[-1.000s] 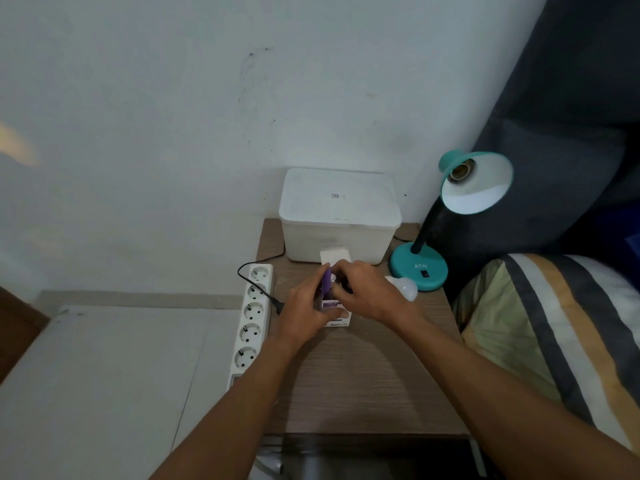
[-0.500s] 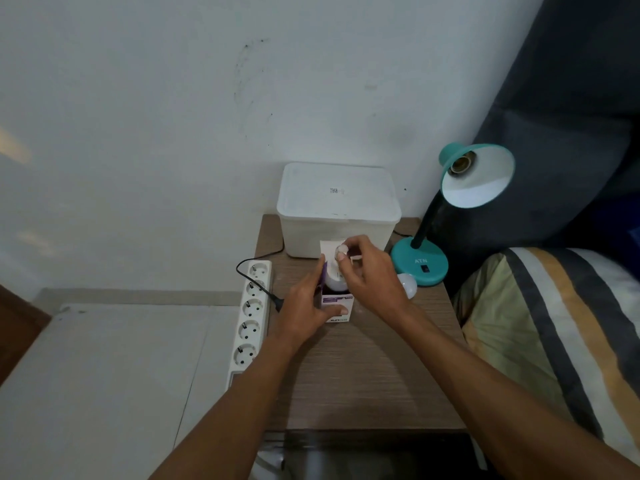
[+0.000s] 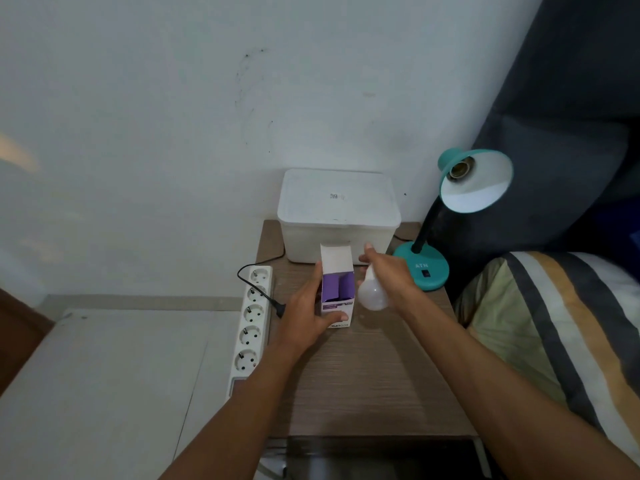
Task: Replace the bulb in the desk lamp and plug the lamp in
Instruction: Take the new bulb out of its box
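Stage of the task: the desk lamp point(image 3: 460, 202) stands at the far right corner of the wooden bedside table point(image 3: 363, 375), its teal shade tilted toward the viewer and its socket point(image 3: 458, 169) bare, so no bulb is fitted yet. The lamp's black plug point(image 3: 280, 309) lies on the table just beside the white power strip point(image 3: 250, 327), in none of its sockets. Fitting the bulb and plugging in both remain, by this view.

Left hand point(image 3: 308, 317): fingers and thumb curl round the opened purple-and-white bulb carton point(image 3: 336, 292), holding it upright on the table, flap raised.

Right hand point(image 3: 388, 271): it grips a white bulb point(image 3: 371, 295) near its neck, globe hanging downward, just beside the carton and clear of it. Which fingers close on the neck cannot be told. A lidded white plastic box point(image 3: 337, 216) stands behind.
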Tool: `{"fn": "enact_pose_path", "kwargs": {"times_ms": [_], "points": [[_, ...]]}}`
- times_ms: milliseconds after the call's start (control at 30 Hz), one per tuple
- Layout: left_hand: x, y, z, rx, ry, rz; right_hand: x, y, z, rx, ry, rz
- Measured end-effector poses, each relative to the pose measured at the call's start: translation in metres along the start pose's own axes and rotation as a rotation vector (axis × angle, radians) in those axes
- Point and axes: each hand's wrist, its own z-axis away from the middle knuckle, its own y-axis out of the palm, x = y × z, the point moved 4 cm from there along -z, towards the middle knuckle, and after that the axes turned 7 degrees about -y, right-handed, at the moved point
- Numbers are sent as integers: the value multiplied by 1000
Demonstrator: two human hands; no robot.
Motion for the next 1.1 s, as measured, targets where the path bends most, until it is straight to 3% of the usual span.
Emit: {"fn": "enact_pose_path", "kwargs": {"times_ms": [200, 400, 600, 967, 1100], "points": [[0, 1, -1, 14, -13, 21, 6, 5, 7, 125, 13, -140], [3, 1, 0, 2, -23, 25, 7, -8, 16, 174, -242, 18], [1, 2, 1, 22, -72, 62, -9, -6, 26, 325, -287, 89], [-3, 8, 10, -12, 36, -39, -19, 6, 32, 242, -271, 138], [-5, 10, 10, -39, 61, -40, -23, 2, 33, 142, -244, 194]]}}
